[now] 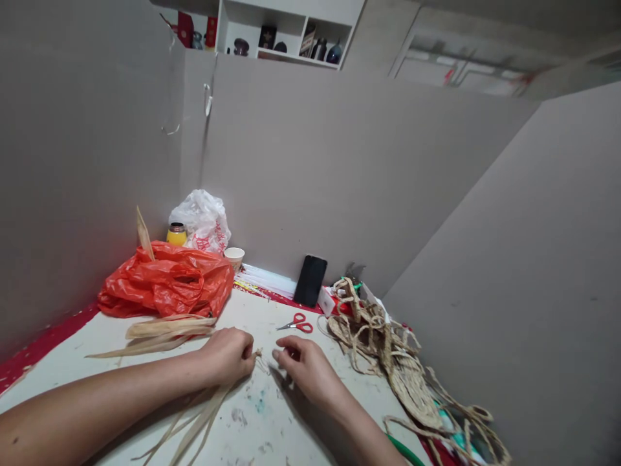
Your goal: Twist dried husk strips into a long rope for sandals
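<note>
Both hands rest low on the white desk (272, 317), a little in front of the red-handled scissors (297, 323), which lie flat on the desk just beyond the fingertips. The left hand (227, 356) is curled closed around the upper ends of a bundle of pale dried leaf strips (204, 414), whose loose ends trail back from the fist toward the person. The right hand (305, 367) sits just right of the left, fingers bent and pinched together near the short tips of the strips that poke out of the left fist; whether it actually grips them cannot be told. Left of the scissors, a few more dried leaves (165, 331) lie flat against a crumpled orange plastic bag (167, 279), and behind that bag stand a yellow jar (176, 234), a white plastic bag (202, 220) and a paper cup (235, 256). Just behind the scissors a black phone (311, 279) leans on the grey partition wall (339, 181). Right of the scissors a heap of woven straw braid (388, 349) sprawls along the desk's edge.
</note>
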Demonstrator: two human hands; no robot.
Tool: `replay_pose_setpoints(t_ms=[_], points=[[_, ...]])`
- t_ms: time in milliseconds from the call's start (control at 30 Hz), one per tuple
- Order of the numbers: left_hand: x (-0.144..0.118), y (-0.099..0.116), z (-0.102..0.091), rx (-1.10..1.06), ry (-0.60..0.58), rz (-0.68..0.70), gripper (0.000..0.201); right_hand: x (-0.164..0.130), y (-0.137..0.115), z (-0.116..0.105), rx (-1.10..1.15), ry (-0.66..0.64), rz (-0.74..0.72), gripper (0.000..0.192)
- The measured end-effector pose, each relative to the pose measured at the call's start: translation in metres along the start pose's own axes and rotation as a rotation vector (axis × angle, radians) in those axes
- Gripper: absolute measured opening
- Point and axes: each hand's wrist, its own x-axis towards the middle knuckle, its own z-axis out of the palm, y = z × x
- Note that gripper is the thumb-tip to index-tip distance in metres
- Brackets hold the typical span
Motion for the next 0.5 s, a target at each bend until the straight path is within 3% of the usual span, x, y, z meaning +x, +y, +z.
replay_pose_setpoints(t_ms=[200, 333, 500], points=[[0.001, 0.003, -0.006, -0.172, 0.043, -0.019, 0.012, 0.001, 0.001, 0.020, 0.148, -0.052, 0.082, 0.011], [0.003, 0.001, -0.005, -0.317, 0.097, -0.021, 0.007, 0.001, -0.012, 0.014, 0.155, 0.007, 0.096, 0.016], [0.010, -0.003, 0.002, -0.812, -0.019, -0.074, 0.012, -0.001, -0.031, -0.006, 0.175, 0.047, 0.181, 0.023]])
